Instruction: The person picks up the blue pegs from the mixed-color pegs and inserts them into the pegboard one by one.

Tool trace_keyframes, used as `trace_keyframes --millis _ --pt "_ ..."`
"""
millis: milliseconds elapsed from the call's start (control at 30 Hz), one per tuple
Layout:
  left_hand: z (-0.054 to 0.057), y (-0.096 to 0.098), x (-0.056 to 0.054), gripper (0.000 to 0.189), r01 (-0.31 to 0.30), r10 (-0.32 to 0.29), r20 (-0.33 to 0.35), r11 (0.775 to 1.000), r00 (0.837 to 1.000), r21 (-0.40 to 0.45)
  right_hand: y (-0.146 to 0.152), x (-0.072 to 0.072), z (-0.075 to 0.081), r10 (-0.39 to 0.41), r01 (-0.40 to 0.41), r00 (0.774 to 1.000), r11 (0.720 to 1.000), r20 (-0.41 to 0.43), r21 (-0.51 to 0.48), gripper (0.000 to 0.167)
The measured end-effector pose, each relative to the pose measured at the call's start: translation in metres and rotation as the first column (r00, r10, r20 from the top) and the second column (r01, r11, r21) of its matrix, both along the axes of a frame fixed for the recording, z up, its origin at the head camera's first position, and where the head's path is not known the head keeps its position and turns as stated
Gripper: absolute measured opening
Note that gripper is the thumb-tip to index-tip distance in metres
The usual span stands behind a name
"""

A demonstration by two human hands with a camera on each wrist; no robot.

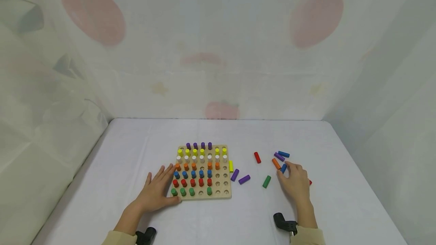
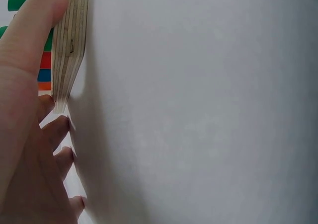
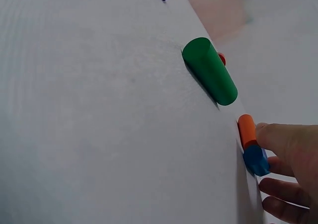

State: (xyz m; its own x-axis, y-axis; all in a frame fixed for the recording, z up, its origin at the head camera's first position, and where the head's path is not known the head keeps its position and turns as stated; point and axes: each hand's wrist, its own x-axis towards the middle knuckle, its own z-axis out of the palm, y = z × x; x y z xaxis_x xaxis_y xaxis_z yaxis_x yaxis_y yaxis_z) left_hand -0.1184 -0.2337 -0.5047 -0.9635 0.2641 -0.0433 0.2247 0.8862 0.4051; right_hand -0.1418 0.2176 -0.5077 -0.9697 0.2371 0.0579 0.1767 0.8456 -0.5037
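Note:
A wooden pegboard (image 1: 221, 196) carries rows of upright coloured pegs: purple, yellow, white, orange, blue, red and green. My left hand (image 1: 156, 192) rests against its left side with fingers spread; the thumb touches the near left corner. In the left wrist view, that thumb lies on the board's layered edge (image 2: 69, 45). Over on the right, my right hand (image 1: 295, 182) pinches a blue peg (image 1: 283, 168) between thumb and index finger, low over the table. An orange peg (image 1: 276, 163) lies just beyond the blue one. A red peg (image 1: 310, 182) is partly hidden behind this hand.
Loose pegs lie right of the board: a yellow peg (image 1: 231, 166), purple pegs (image 1: 244, 179), a green peg (image 1: 267, 182), a red peg (image 1: 257, 157), another purple peg (image 1: 279, 157) and another blue peg (image 1: 284, 154). Curtains printed with fruit (image 1: 221, 86) stand around the white table (image 1: 136, 139).

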Motion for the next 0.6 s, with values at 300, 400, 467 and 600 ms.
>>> trace_keyframes --millis 300,400,467,600 --pt "0.0012 0.0008 0.0003 0.106 0.002 -0.002 -0.001 1.0 1.0 -0.006 0.0003 -0.0012 -0.0026 -0.004 0.004 1.0 1.0 -0.028 0.015 0.048" --pt "0.0014 0.0006 0.0003 0.106 0.0 0.0 0.001 1.0 1.0 -0.005 0.0006 -0.0022 -0.0032 -0.004 0.004 1.0 1.0 -0.026 0.015 0.048" --pt "0.0017 0.0005 0.0003 0.106 0.0 0.0 -0.001 1.0 1.0 -0.006 0.001 -0.0025 -0.0032 -0.004 0.004 1.0 1.0 -0.022 0.014 0.048" --pt "0.0021 0.0003 0.0004 0.107 0.003 -0.003 -0.001 1.0 1.0 -0.009 0.0014 -0.002 -0.0012 -0.01 0.01 1.0 1.0 -0.023 0.001 0.047"
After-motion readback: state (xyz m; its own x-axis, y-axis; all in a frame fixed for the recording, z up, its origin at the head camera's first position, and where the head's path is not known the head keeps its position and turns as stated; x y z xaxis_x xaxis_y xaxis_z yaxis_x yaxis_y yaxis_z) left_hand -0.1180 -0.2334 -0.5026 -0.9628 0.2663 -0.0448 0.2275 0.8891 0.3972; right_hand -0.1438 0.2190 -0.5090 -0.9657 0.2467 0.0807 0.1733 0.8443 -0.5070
